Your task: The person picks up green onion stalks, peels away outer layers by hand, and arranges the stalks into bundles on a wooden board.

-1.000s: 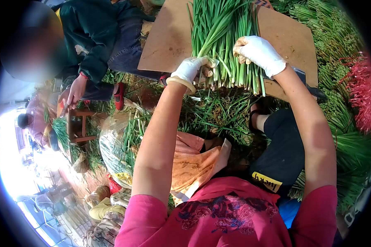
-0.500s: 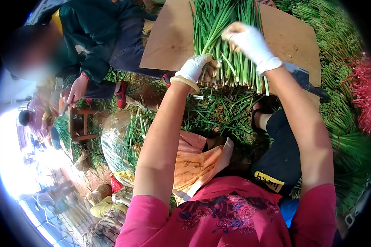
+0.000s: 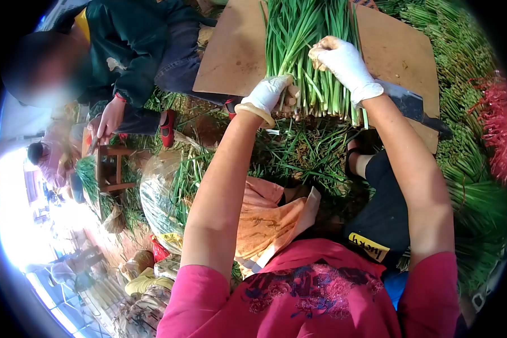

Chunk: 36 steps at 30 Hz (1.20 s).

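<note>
A thick bunch of long green stalks [image 3: 312,34], chive-like with pale cut ends, lies across a brown board [image 3: 231,50], its ends toward me. My left hand [image 3: 269,93], in a whitish glove, has its fingers curled round the lower ends at the bunch's left side. Over the bunch's right half is my right hand [image 3: 339,61], gloved too, its fingertips pinched together. What they hold, if anything, is too small to make out. A broad dark-bladed knife [image 3: 403,103] rests on the board beside my right wrist, its handle pointing right.
Another person [image 3: 124,56] sits at the left, one hand on a blade-like tool near a wooden stool [image 3: 117,169]. Stacked green bundles [image 3: 462,84] and red ties [image 3: 498,129] lie at the right. Loose leaves [image 3: 298,152] cover the ground below the board.
My right hand has shifted slightly right and down, its fingers still pinched. My left hand stays almost in place on the stalks. The other person's hand has moved slightly.
</note>
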{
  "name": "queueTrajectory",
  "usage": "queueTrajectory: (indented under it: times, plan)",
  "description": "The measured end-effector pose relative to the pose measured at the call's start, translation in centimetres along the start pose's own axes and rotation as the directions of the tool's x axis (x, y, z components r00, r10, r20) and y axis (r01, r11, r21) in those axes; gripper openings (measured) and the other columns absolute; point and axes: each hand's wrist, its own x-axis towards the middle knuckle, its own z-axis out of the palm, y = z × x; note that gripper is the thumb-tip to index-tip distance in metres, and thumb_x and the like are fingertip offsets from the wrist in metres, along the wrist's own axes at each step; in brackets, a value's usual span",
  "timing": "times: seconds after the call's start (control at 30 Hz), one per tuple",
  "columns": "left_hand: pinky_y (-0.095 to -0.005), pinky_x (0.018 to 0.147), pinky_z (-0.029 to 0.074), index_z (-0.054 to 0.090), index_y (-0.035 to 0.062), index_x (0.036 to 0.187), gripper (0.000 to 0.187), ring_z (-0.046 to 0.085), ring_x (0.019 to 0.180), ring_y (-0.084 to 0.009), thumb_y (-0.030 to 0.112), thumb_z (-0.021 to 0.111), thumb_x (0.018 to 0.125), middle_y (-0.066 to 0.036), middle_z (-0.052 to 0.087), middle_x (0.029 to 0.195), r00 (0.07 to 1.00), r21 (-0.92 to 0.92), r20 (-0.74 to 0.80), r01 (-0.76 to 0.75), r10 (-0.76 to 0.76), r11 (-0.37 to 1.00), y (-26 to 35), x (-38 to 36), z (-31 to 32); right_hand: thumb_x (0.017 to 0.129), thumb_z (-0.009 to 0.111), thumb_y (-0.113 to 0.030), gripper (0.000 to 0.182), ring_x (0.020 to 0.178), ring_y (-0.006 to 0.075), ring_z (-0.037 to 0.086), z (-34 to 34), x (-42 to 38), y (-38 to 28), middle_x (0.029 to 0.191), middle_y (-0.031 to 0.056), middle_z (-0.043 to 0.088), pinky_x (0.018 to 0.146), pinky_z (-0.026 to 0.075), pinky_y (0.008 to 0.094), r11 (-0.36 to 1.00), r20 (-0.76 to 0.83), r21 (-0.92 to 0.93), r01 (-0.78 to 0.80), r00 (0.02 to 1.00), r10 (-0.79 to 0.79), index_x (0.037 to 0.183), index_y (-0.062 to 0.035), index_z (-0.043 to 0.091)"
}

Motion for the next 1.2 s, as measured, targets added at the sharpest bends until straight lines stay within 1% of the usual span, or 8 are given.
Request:
queueTrajectory:
  times: [0.47, 0.6, 0.63, 0.7, 0.77, 0.97, 1.03, 1.2]
  plan:
    - [-0.0265, 0.049, 0.040, 0.066, 0.0069, 0.089, 0.033, 0.055, 0.052, -0.0126, 0.038, 0.055, 0.091, -0.003, 0.063, 0.067, 0.992, 0.136, 0.123, -0.009, -0.008, 0.991, -1.0, 1.2, -1.0, 0.090, 0.060, -0.019, 0.019, 0.051, 0.0051, 0.049, -4.8, -4.6, -9.1, 0.067, 0.0029, 0.061, 0.051, 0.041, 0.0174, 0.861, -0.091, 0.481, 0.164, 0.986, -0.137, 0.092, -0.0014, 0.065]
    - [-0.0255, 0.052, 0.042, 0.068, 0.0081, 0.088, 0.042, 0.056, 0.054, -0.0119, 0.048, 0.054, 0.090, -0.002, 0.062, 0.066, 0.985, 0.389, 0.161, -0.014, -0.053, 0.921, 1.2, -0.3, -0.5, 0.077, 0.063, -0.024, 0.021, 0.063, 0.0176, 0.064, -2.9, -11.9, -12.4, 0.069, 0.0099, 0.066, 0.058, 0.049, 0.0324, 0.834, 0.688, -0.509, -0.213, 0.481, 0.543, 0.069, -0.0045, 0.067]
    - [-0.0256, 0.053, 0.044, 0.068, 0.0076, 0.086, 0.044, 0.056, 0.054, -0.0120, 0.050, 0.056, 0.089, -0.003, 0.063, 0.068, 0.986, 0.427, 0.153, -0.010, -0.062, 0.904, 2.1, -1.1, -0.2, 0.075, 0.063, -0.026, 0.020, 0.064, 0.0267, 0.063, -3.4, -13.5, -7.7, 0.066, 0.0125, 0.063, 0.059, 0.049, 0.0374, 0.612, 0.742, -0.581, 0.537, 0.658, 0.127, 0.071, -0.0075, 0.067]
    - [-0.0252, 0.053, 0.045, 0.067, 0.0059, 0.090, 0.044, 0.055, 0.053, -0.0121, 0.049, 0.058, 0.088, -0.005, 0.064, 0.069, 0.989, 0.543, 0.147, -0.070, -0.013, 0.837, 3.0, -1.7, -0.8, 0.075, 0.063, -0.030, 0.021, 0.063, 0.0318, 0.061, -4.6, -12.9, -5.2, 0.064, 0.0136, 0.060, 0.059, 0.048, 0.0399, 0.534, 0.600, -0.663, 0.524, 0.799, -0.038, 0.071, -0.0093, 0.066]
    - [-0.0227, 0.047, 0.042, 0.062, 0.0040, 0.090, 0.040, 0.053, 0.050, -0.0117, 0.043, 0.059, 0.089, -0.008, 0.065, 0.070, 0.994, 0.530, 0.083, -0.104, 0.071, 0.842, 3.4, -1.3, -2.0, 0.083, 0.059, -0.030, 0.028, 0.055, 0.0237, 0.060, -6.1, -11.4, -5.9, 0.059, 0.0097, 0.059, 0.055, 0.047, 0.0364, 0.895, 0.361, -0.420, -0.151, 0.877, 0.318, 0.071, -0.0047, 0.062]
    - [-0.0339, 0.063, 0.048, 0.067, 0.0046, 0.089, 0.039, 0.062, 0.065, -0.0209, 0.041, 0.053, 0.090, -0.010, 0.064, 0.073, 0.982, 0.663, -0.075, -0.079, 0.171, 0.744, 2.1, 2.1, -0.5, 0.083, 0.059, -0.025, 0.022, 0.058, 0.0283, 0.060, -1.6, -5.9, 0.0, 0.064, 0.0140, 0.061, 0.056, 0.047, 0.0380, 0.693, 0.264, -0.596, 0.406, 0.914, -0.309, 0.079, -0.0031, 0.060]
    - [-0.0395, 0.072, 0.049, 0.067, 0.0092, 0.100, 0.037, 0.064, 0.077, -0.0329, 0.041, 0.053, 0.087, -0.016, 0.068, 0.087, 0.901, 0.906, 0.145, -0.287, 0.409, 0.312, -0.7, 5.1, 0.5, 0.083, 0.055, -0.027, 0.024, 0.073, 0.0330, 0.064, 2.1, -6.5, -0.9, 0.077, 0.0158, 0.065, 0.069, 0.052, 0.0415, 0.552, 0.316, -0.781, 0.293, 0.947, -0.056, 0.081, -0.0056, 0.064]
    - [-0.0215, 0.047, 0.041, 0.064, 0.0007, 0.087, 0.024, 0.056, 0.054, -0.0107, 0.024, 0.062, 0.087, -0.005, 0.062, 0.069, 0.997, 0.578, -0.028, -0.039, 0.068, 0.815, 3.1, 0.4, -1.0, 0.079, 0.056, -0.032, 0.028, 0.062, 0.0256, 0.063, -1.4, -8.5, -6.1, 0.066, 0.0120, 0.063, 0.059, 0.049, 0.0374, 0.730, 0.481, -0.674, 0.115, 0.818, 0.316, 0.078, -0.0058, 0.067]
